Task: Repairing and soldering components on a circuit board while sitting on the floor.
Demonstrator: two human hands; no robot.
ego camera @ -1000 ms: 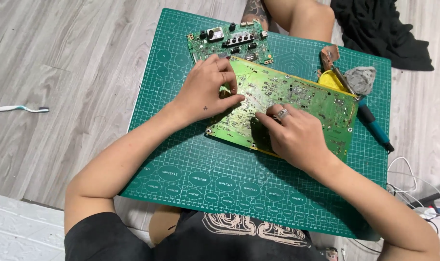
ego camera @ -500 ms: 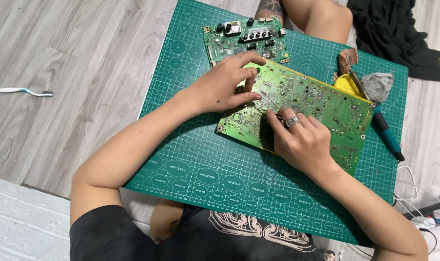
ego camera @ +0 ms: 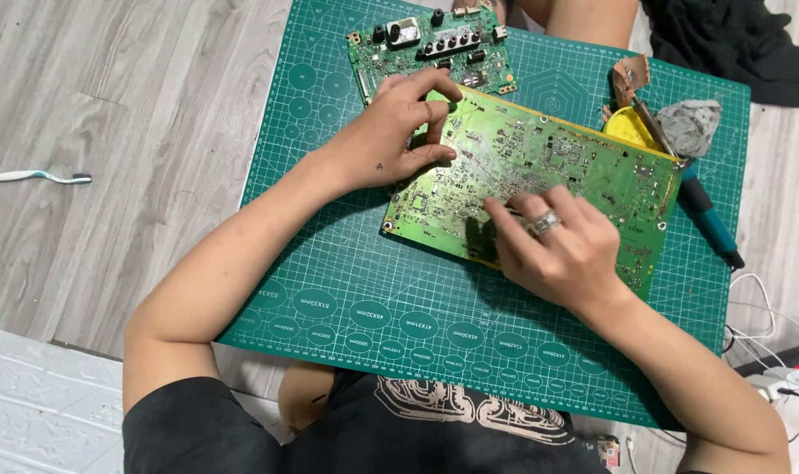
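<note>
A large light-green circuit board [ego camera: 557, 167] lies solder side up on the green cutting mat [ego camera: 347, 290]. My left hand [ego camera: 395, 136] rests on the board's left edge, thumb and fingers curled against it. My right hand [ego camera: 557, 246], with a ring on one finger, lies on the board's lower middle with fingertips pressed to the surface. Whether it pinches anything small is hidden by the fingers. A smaller dark-green circuit board [ego camera: 426, 48] with black connectors sits just above my left hand.
A blue-handled soldering iron [ego camera: 711, 219] lies at the mat's right edge beside a yellow dish [ego camera: 627, 127] and a grey rag [ego camera: 689, 123]. A toothbrush [ego camera: 39, 177] lies on the wood floor at left. Black cloth [ego camera: 733, 44] at top right, white cables [ego camera: 768, 351] at lower right.
The view has shifted, so the mat and boards sit further right and lower in frame. My left hand has curled its fingers at the board's edge. My right hand stays on the board.
</note>
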